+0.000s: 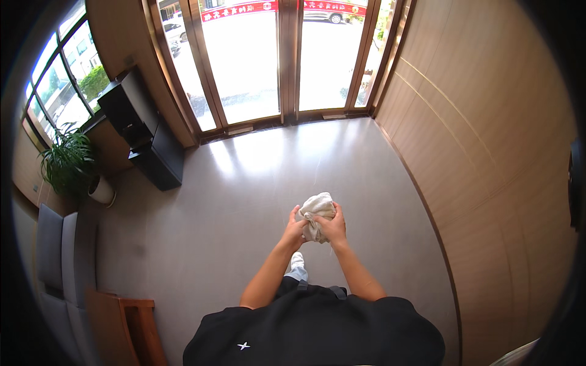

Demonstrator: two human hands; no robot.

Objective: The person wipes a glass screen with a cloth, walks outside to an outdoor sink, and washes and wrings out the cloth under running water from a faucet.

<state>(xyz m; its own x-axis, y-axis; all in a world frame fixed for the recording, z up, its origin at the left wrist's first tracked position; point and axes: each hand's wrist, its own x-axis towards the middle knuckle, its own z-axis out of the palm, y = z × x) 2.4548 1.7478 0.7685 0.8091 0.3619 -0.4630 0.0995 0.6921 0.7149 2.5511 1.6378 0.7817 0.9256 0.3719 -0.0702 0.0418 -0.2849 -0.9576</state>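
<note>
A bunched, off-white cloth (319, 206) is held up in front of my body, above the grey floor. My left hand (294, 228) grips its left side, the thumb laid across the front. From the right, my right hand (335, 227) clasps the same cloth, with its thumb also pressed on the front near the middle. Both thumbs meet close to a twisted fold. The fingers behind the cloth are partly hidden. Below it, one white shoe (297, 260) shows on the floor.
Glass double doors (288, 59) with metal frames stand ahead, bearing red strips with writing. At left are black loudspeakers (155, 155), a potted plant (68, 158), a grey sofa (68, 256) and a wooden table (137, 304). A panelled wall (471, 137) runs along the right.
</note>
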